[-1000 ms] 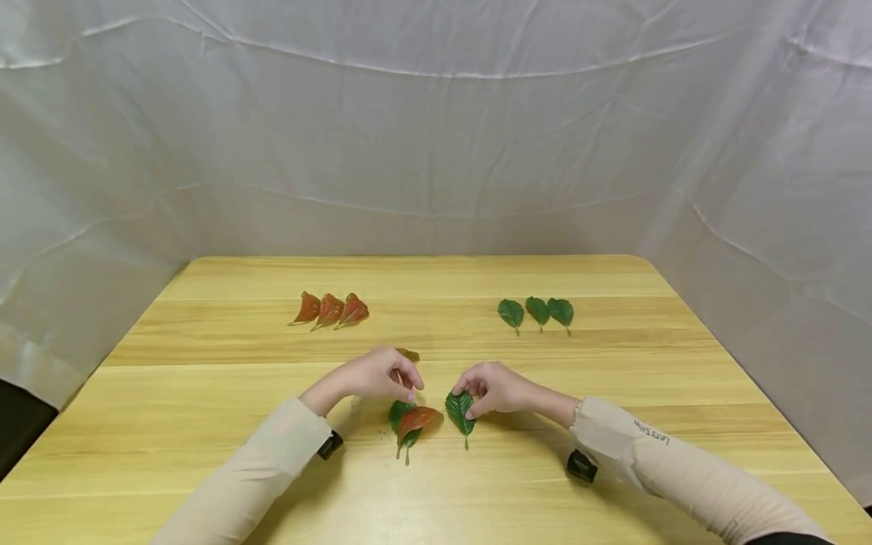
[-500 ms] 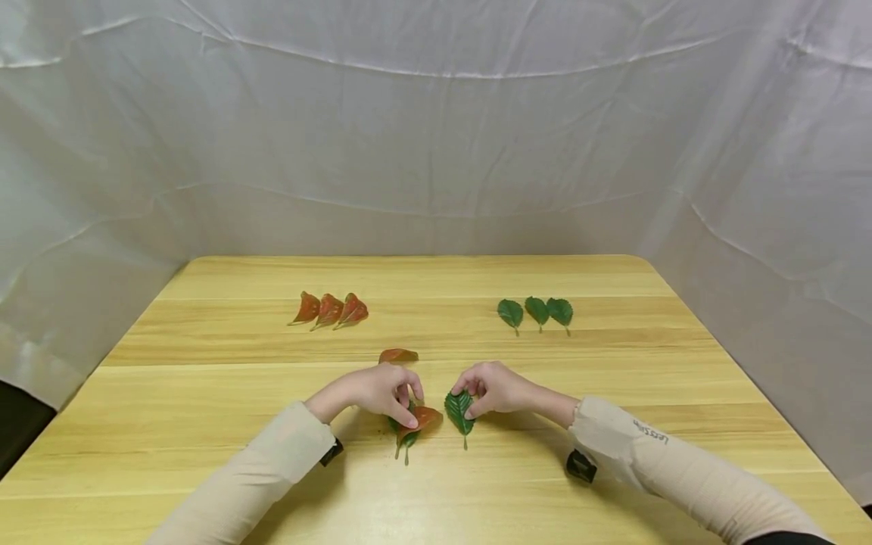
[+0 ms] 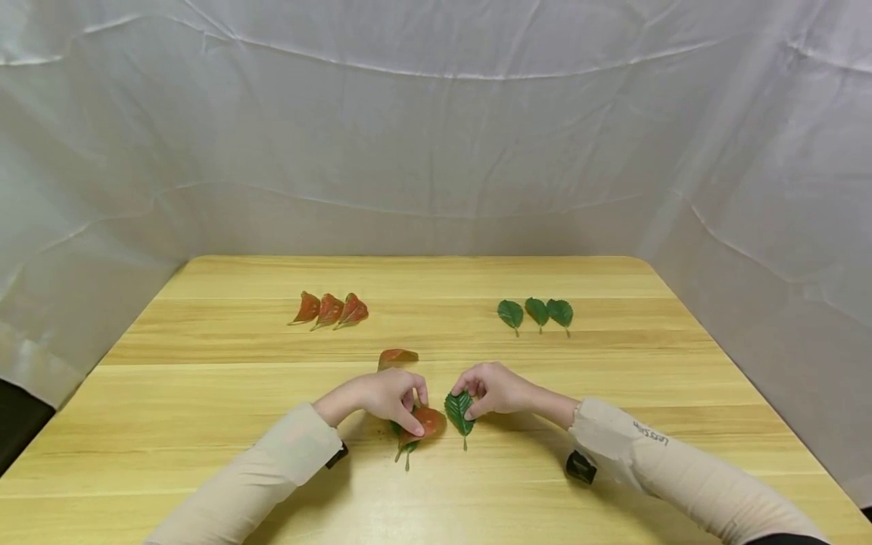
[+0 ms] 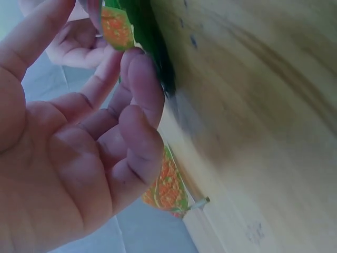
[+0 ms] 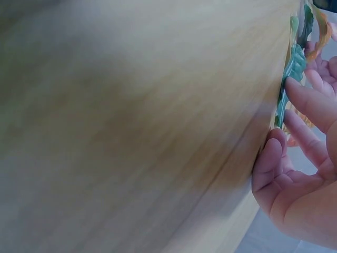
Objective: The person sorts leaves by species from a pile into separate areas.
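Observation:
My left hand (image 3: 391, 395) pinches a red leaf (image 3: 432, 424) between thumb and fingers. Beneath it lies a green leaf (image 3: 410, 448), mostly covered, with its stem pointing toward me. In the left wrist view the red leaf's orange underside (image 4: 117, 29) shows beside the dark green leaf (image 4: 150, 37). Just to the right, my right hand (image 3: 500, 390) holds a serrated green leaf (image 3: 459, 412) by its edges, close to the table. Beyond the left hand another red leaf (image 3: 398, 356) lies partly hidden by that hand.
On the wooden table (image 3: 436, 499), three red leaves (image 3: 331, 311) lie in a row at the back left. Three green leaves (image 3: 537, 310) form a row at the back right. Pale cloth (image 3: 436, 151) hangs behind and at both sides.
My left hand has come down toward me and slightly right, and has taken hold of the upper red leaf, uncovering more of the red leaf behind. The right hand has stayed put.

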